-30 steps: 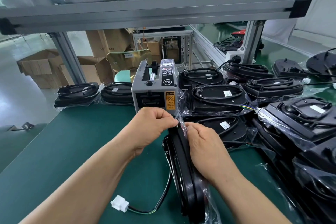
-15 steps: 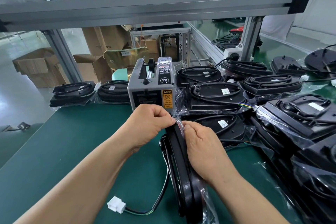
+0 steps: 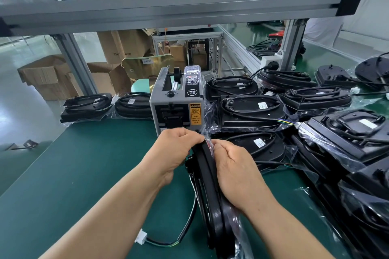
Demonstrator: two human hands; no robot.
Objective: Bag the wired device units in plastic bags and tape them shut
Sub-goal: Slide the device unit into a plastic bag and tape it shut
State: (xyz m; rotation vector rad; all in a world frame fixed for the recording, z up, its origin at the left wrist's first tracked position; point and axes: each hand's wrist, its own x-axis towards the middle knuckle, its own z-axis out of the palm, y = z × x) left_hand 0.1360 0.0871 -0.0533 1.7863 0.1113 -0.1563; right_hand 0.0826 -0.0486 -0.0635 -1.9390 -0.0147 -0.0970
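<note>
My left hand (image 3: 176,149) and right hand (image 3: 231,166) pinch the plastic bag (image 3: 207,137) at the top of the device unit (image 3: 210,195) standing on edge between them, its white connector (image 3: 141,239) trailing left, tape dispenser (image 3: 176,107) and bagged units (image 3: 250,109) beyond.

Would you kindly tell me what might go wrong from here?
The white plastic connector lies on the green mat, seemingly outside the clear plastic bag; sealing now could leave it out. The black device unit stands on edge between the left hand and right hand; letting go might tip it.
</note>
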